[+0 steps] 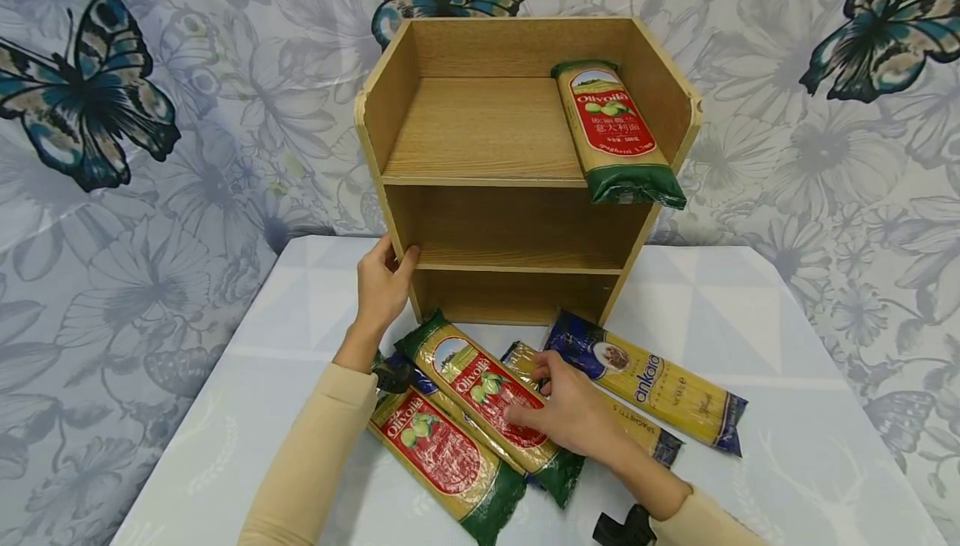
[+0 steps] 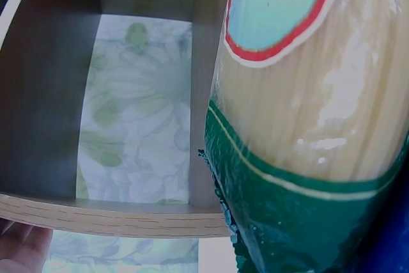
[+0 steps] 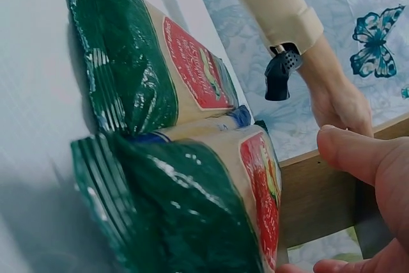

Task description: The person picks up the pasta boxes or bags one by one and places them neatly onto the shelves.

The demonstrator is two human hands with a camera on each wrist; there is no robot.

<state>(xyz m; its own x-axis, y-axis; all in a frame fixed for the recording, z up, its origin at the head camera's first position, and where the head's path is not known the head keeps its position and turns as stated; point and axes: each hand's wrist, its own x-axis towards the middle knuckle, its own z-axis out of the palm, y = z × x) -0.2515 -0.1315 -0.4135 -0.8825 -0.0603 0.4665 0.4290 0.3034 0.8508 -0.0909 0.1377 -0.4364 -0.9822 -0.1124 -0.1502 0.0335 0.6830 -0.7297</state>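
My left hand grips the lower left side panel of a small wooden shelf, thumb in front and fingertips behind. In the left wrist view those fingers show at the panel's edge. My right hand is over the packets in front of the shelf, thumb and fingers spread apart. Its thumb is over a red-labelled spaghetti packet with green ends; whether it touches is unclear. A second such packet lies to the left, with a blue-ended packet between them.
Another green-ended spaghetti packet leans on the shelf's upper right, its end overhanging the board. A yellow and blue pasta packet lies on the white table at right, with another yellow packet partly under my right hand.
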